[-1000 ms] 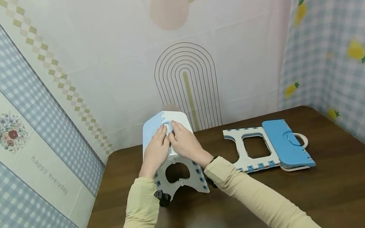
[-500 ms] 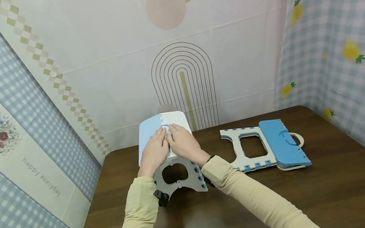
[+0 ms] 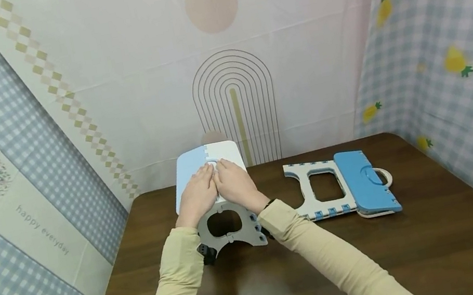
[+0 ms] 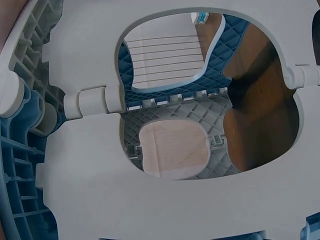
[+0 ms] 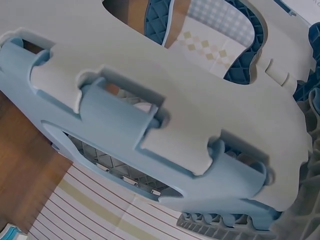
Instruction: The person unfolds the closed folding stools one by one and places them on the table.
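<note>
Looks to me like the push-the-seat-flat step. The folding stool [image 3: 189,166] stands on the far left part of the table [image 3: 380,259], and another stool [image 3: 359,184] lies folded flat to its right. Left hand [image 3: 198,196] and right hand [image 3: 235,182] sit side by side over the seat's middle, fingers pretty straight, gripping nothing. Both arms reach forward and angle inward. I'd say the next move calls for even downward pressure on both halves.

Arms [image 3: 328,260] stretched forward, converging; left grip [image 3: 197,196], right grip [image 3: 237,184] side by side, backs up, fingers [image 3: 224,166] extended.
</note>
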The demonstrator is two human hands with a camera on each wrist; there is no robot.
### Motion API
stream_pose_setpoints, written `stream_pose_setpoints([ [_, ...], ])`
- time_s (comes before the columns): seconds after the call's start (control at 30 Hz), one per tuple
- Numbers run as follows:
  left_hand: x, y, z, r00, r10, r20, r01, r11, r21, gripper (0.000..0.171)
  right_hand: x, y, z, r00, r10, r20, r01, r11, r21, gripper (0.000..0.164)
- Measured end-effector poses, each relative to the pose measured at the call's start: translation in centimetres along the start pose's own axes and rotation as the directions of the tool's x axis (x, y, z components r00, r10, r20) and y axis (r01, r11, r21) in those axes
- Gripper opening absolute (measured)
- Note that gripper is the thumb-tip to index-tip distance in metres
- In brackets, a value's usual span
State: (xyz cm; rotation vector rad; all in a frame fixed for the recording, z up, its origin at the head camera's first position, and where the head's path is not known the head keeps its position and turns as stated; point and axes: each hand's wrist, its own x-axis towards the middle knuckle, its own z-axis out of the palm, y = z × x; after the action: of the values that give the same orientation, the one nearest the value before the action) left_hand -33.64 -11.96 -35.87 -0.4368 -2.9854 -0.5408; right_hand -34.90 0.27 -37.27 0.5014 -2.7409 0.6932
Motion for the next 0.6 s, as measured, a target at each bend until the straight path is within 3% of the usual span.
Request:
stream_pose_setpoints([
  [0.1,0.1,0.3,0.1,1.000,0.009,0.005,-0.009,1.000,0.002,0.053,-0.1,0.1,-0.2,1.000,-0.020,-0.007,0.019,0.998,-0.067,0.046],
  [0.23,-0.1,0.5,0.5,1.000,0.003,0.000,-0.003,1.000,-0.014,0.053,-0.7,0.2,-0.6,1.000,-0.004,0.011,0.004,0.997,-0.082,0.046],
  [0.37,-0.3,0.4,0.5,0.999,-0.002,-0.033,0.001,1.000,-0.024,0.052,-1.1,0.2,-0.9,1.000,0.019,-0.005,-0.019,1.000,0.005,0.044],
  [0.43,-0.3,0.3,0.3,0.999,-0.004,-0.048,0.002,1.000,-0.030,0.052,-1.2,0.4,-1.0,0.999,0.014,-0.031,-0.010,0.995,0.101,0.042],
  [0.5,-0.4,0.1,0.1,0.998,-0.006,-0.059,0.003,0.999,-0.047,0.052,-1.2,0.8,-1.3,0.997,0.016,-0.069,0.002,0.967,0.255,0.039],
  [0.6,-0.3,0.0,-0.3,0.997,-0.015,-0.076,0.008,0.996,-0.090,0.051,-1.4,2.3,-2.1,0.994,0.033,-0.105,0.027,0.855,0.518,0.037],
])
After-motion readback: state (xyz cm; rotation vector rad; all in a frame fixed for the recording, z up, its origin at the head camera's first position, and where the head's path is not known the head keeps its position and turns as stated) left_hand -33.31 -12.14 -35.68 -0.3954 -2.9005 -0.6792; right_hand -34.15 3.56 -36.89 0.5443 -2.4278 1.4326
